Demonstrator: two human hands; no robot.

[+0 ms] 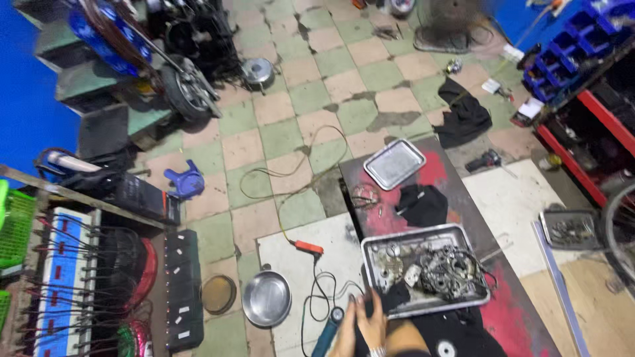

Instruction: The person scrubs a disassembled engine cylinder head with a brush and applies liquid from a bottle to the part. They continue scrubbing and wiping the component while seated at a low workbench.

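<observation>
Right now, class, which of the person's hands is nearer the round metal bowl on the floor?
Left. The left hand is just right of the metal bowl; the right hand is farther right, at the parts tray.

2 bare forearms, no sleeves in view, pale beaded band at 1 wrist (pixel 378 352)

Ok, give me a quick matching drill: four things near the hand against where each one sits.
Things:
1. empty tray
2. round bowl
3. black cloth
4. tray of parts

Places:
A. on the floor tiles, left of the hand
B. far end of the red bench
C. right beside the hand, on the bench
D. between the two trays

Pairs: 1-B, 2-A, 3-D, 4-C
</observation>
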